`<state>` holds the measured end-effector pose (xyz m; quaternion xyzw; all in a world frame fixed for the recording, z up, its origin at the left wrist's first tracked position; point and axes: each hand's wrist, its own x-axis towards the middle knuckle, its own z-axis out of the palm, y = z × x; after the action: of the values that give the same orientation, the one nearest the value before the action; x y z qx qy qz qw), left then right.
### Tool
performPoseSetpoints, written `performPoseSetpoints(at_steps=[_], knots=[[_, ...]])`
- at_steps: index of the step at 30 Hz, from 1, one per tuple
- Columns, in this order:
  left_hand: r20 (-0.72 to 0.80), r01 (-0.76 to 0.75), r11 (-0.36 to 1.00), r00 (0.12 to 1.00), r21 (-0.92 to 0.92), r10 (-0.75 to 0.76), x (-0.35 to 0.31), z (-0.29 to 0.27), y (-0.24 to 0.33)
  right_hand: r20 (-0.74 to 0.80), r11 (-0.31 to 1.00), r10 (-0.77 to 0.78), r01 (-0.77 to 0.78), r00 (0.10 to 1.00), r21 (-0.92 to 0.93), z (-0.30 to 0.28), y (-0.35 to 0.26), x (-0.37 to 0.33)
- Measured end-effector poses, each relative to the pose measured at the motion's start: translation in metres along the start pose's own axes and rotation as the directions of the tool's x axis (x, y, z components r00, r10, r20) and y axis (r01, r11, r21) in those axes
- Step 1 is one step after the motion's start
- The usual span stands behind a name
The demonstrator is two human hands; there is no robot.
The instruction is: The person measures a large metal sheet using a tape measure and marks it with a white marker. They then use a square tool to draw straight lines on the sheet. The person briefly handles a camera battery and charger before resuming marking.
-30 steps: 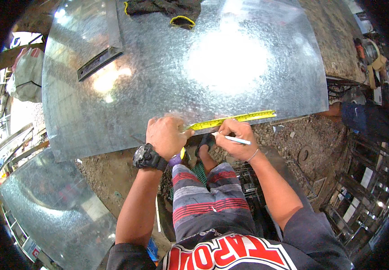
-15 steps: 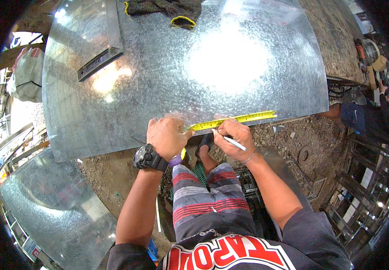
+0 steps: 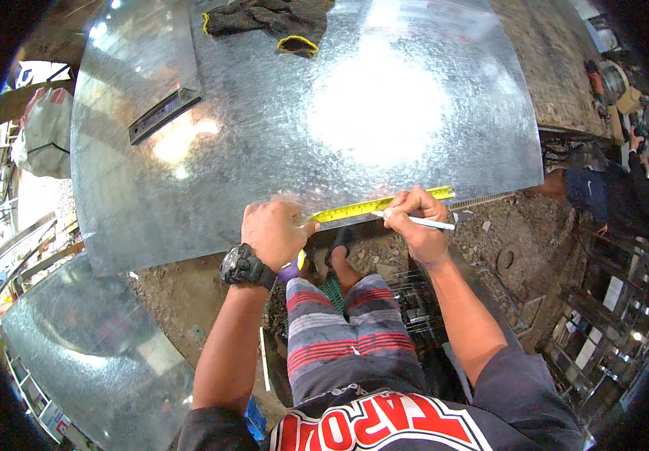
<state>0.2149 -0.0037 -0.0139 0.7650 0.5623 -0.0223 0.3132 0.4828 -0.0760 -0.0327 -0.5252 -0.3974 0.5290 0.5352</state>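
Note:
A yellow tape measure (image 3: 354, 210) is drawn out along the near edge of a shiny galvanized metal sheet (image 3: 242, 143). My left hand (image 3: 273, 228) is closed on the tape's left end, thumb pressed at the blade, with its case hidden under the hand. In my right hand (image 3: 417, 222) is a slim white pen (image 3: 433, 223), its tip pointing left at the tape, close to the sheet's edge. The right fingers pinch the pen and rest over the middle-right part of the blade.
A try square (image 3: 165, 114) and dark gloves with yellow cuffs (image 3: 272, 26) lie on the sheet's far part. At left stands another metal sheet (image 3: 91, 353) beside a white sack (image 3: 46, 131). Another person (image 3: 625, 195) is at the far right, near a wooden board (image 3: 557, 68).
My right hand has moved right along the tape with the pen, which now lies flatter. My left hand stays on the tape's left end.

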Motion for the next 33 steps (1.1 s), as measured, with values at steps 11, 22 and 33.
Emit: performPoseSetpoints(at_steps=[11,22,33], knots=[[-0.020,-0.014,1.000,1.000,0.004,0.014,0.001,-0.003,0.005,-0.016,0.948,-0.127,0.117,0.992,-0.297,-0.047,-0.011,-0.014],[0.117,0.104,0.995,0.988,-0.003,-0.103,0.003,-0.014,0.014,0.103,0.815,-0.232,0.252,0.967,-0.522,-0.037,0.000,-0.005],[-0.014,-0.017,1.000,1.000,-0.014,0.017,0.002,-0.003,0.004,0.108,0.826,-0.236,0.258,0.966,-0.502,-0.040,0.007,-0.003]])
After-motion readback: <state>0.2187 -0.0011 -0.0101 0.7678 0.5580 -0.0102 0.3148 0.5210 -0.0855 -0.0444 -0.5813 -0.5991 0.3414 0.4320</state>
